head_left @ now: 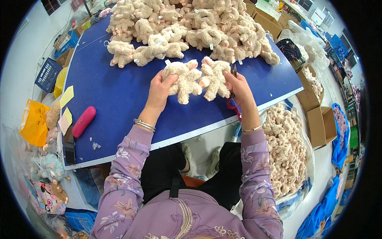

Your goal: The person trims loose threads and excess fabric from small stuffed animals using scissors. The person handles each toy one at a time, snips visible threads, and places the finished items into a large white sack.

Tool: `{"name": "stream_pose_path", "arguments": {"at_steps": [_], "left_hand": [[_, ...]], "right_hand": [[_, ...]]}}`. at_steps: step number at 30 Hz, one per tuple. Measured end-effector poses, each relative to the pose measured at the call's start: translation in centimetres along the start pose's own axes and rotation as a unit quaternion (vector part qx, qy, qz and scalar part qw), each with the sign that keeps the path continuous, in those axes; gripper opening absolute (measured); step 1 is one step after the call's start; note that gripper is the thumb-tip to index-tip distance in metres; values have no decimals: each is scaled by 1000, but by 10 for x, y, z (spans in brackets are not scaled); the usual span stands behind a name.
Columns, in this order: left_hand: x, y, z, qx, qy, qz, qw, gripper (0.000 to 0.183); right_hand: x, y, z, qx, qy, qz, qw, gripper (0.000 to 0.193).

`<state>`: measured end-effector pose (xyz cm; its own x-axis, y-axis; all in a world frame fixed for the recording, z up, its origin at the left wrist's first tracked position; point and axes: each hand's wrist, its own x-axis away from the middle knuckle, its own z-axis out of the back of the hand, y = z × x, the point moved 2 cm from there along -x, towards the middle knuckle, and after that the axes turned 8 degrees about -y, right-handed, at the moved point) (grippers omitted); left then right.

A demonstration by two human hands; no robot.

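Over the front of the blue table (131,95), each hand holds up a small cream fleecy plush animal. My left hand (160,89) is closed on the left plush (183,81), thumb across its side. My right hand (240,89) grips the right plush (215,77) with the thumb on top. A dark narrow tool (234,73) also shows at my right fingers; its kind is unclear. A pink-red cord (234,108) hangs below that hand. The two plushes sit side by side, nearly touching. Behind them rises a large heap of similar cream plushes (207,36), several with white tags.
A pink case (84,121) and yellow paper notes (67,96) lie at the table's left edge. To the right on the floor stands a big bag of cream plush pieces (286,147), with an open cardboard box (321,126) beyond it. A blue crate (48,75) is at far left.
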<state>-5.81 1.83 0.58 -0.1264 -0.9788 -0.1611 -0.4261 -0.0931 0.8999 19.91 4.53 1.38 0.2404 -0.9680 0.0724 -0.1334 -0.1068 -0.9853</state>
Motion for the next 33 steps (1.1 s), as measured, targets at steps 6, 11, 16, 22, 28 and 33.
{"name": "stream_pose_path", "arguments": {"at_steps": [6, 11, 16, 22, 28, 33], "left_hand": [[0, -6, -3, -18, -64, 4, 998, 25], [10, -12, -24, -300, -106, -20, 948, 31], [15, -20, -19, -109, -105, 62, 987, 36], [5, -26, -10, -71, -116, -6, 991, 47], [-5, -27, 1, -160, -40, 32, 986, 44], [-3, -32, -16, -219, -62, 29, 973, 45]], "right_hand": [[-2, 7, 0, 63, -45, -24, 997, 23], [12, 7, -29, 177, -133, 29, 975, 31], [24, 6, -49, 282, -124, 79, 948, 63], [34, -9, -29, 154, -51, 176, 971, 44], [53, -72, 84, -308, -42, 415, 855, 70], [122, -87, 138, -311, 7, 443, 841, 67]]}}
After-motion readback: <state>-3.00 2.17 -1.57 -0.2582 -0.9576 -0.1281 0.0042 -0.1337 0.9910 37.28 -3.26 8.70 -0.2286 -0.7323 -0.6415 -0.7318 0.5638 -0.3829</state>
